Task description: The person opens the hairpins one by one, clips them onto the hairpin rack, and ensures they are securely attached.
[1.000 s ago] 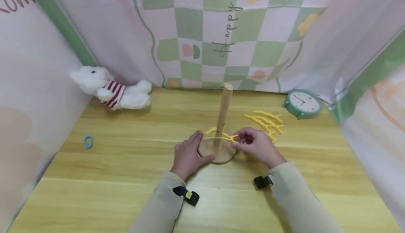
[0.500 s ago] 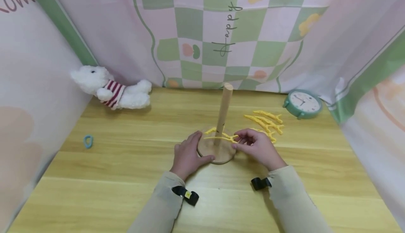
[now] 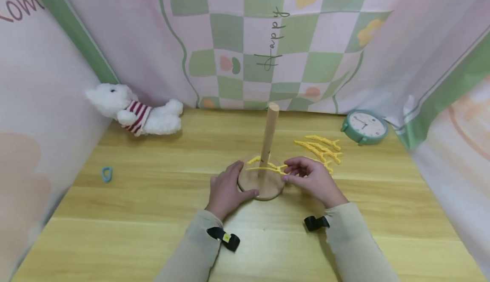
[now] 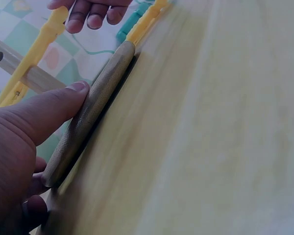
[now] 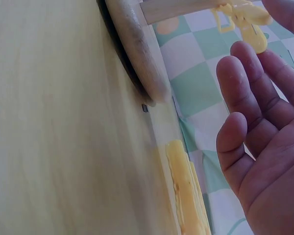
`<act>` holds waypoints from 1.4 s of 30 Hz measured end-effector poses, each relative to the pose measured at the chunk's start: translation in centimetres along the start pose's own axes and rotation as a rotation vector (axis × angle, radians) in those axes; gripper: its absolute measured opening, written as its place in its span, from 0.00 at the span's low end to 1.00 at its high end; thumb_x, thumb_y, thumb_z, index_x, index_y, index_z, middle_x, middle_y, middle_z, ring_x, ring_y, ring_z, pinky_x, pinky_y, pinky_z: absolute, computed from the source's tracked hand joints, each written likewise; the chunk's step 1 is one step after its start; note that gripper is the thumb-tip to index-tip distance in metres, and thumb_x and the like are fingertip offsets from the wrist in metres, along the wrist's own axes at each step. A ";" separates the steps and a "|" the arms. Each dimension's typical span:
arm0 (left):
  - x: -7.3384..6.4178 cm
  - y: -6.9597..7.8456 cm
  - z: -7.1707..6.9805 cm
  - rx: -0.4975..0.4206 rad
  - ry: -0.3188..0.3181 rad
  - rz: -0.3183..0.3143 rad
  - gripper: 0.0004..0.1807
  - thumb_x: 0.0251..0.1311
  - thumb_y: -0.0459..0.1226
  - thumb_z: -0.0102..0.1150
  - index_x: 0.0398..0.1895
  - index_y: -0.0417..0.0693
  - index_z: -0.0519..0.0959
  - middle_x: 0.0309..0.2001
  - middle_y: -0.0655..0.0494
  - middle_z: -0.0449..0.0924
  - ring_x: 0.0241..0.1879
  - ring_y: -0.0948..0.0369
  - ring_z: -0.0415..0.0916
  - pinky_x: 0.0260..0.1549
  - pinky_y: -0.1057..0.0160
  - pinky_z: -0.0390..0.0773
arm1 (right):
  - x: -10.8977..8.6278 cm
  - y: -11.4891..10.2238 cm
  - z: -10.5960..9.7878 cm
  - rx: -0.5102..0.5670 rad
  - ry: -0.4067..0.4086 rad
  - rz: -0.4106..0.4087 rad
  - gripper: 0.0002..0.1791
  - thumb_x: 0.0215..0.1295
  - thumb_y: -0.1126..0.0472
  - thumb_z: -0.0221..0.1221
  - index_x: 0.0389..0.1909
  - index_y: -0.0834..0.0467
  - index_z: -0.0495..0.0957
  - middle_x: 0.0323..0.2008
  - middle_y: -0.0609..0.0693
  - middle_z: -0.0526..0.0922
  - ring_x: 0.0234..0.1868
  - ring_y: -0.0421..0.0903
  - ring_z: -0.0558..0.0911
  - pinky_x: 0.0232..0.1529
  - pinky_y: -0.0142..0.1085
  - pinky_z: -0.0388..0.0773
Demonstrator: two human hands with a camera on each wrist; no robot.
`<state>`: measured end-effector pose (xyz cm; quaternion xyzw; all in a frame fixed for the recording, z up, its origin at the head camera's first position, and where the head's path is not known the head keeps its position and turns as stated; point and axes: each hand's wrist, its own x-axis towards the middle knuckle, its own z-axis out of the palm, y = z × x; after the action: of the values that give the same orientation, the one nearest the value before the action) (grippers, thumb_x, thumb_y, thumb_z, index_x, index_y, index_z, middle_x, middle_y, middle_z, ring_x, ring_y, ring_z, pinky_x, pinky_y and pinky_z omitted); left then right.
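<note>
A wooden post [image 3: 269, 131] rises from a round wooden base [image 3: 268, 187] mid-table. My left hand [image 3: 229, 189] grips the base at its left edge; in the left wrist view the thumb [image 4: 54, 110] lies on top and the fingers are at the rim. My right hand [image 3: 313, 180] pinches the forked end of a yellow plastic clip [image 3: 272, 169]. The clip's two long arms lie either side of the post, low above the base. The right wrist view shows the clip's end [image 5: 252, 29] between thumb and fingertips, the other fingers loosely bent.
Several more yellow clips [image 3: 319, 149] lie right of the post, partly behind the right hand. A green alarm clock [image 3: 365, 126] is at back right, a white plush toy [image 3: 138, 112] at back left. A small blue ring-shaped piece [image 3: 106, 174] lies far left. A printed curtain hangs behind.
The head view has tilted slightly, so everything sits a little lower in it. Both hands keep their hold on the base and the clip.
</note>
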<state>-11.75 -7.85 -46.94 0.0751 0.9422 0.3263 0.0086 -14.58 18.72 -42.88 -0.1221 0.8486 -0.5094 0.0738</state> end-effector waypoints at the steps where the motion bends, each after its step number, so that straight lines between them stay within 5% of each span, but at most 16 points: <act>1: 0.0 -0.1 0.1 -0.003 0.000 -0.001 0.54 0.46 0.62 0.74 0.75 0.51 0.64 0.74 0.55 0.64 0.66 0.48 0.70 0.57 0.46 0.61 | 0.0 0.1 -0.1 0.000 0.001 -0.004 0.24 0.57 0.51 0.73 0.51 0.57 0.82 0.41 0.51 0.86 0.41 0.48 0.82 0.40 0.34 0.78; 10: -0.2 -0.5 0.4 -0.018 0.000 -0.012 0.54 0.46 0.62 0.74 0.75 0.51 0.64 0.74 0.55 0.63 0.67 0.48 0.69 0.58 0.46 0.60 | -0.3 1.3 -1.8 0.027 0.046 -0.010 0.25 0.58 0.56 0.73 0.53 0.64 0.80 0.43 0.56 0.85 0.40 0.46 0.83 0.39 0.33 0.80; 26: -0.2 -0.1 0.6 -0.052 -0.005 -0.025 0.54 0.46 0.62 0.74 0.75 0.52 0.63 0.75 0.55 0.63 0.69 0.49 0.66 0.60 0.46 0.59 | -0.9 3.2 -5.5 -0.212 0.142 0.061 0.26 0.61 0.46 0.70 0.53 0.59 0.82 0.42 0.53 0.85 0.36 0.43 0.80 0.34 0.30 0.76; 36: -0.2 0.0 0.4 -0.052 0.001 -0.021 0.54 0.46 0.61 0.74 0.75 0.50 0.64 0.75 0.54 0.63 0.68 0.49 0.67 0.59 0.46 0.60 | -1.8 4.3 -8.0 -0.246 0.143 0.106 0.28 0.62 0.44 0.68 0.55 0.59 0.81 0.43 0.56 0.85 0.33 0.41 0.80 0.32 0.32 0.76; 42: -0.1 0.0 0.1 -0.048 -0.001 -0.019 0.54 0.46 0.61 0.74 0.75 0.50 0.64 0.74 0.54 0.63 0.68 0.49 0.67 0.58 0.45 0.60 | -2.5 5.4 -9.5 -0.232 0.067 0.165 0.29 0.63 0.45 0.68 0.56 0.62 0.78 0.45 0.57 0.84 0.35 0.40 0.82 0.33 0.34 0.79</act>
<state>-11.61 -7.81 -47.06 0.0659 0.9348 0.3488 0.0142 -15.23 29.89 -43.19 -0.0426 0.9110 -0.4037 0.0724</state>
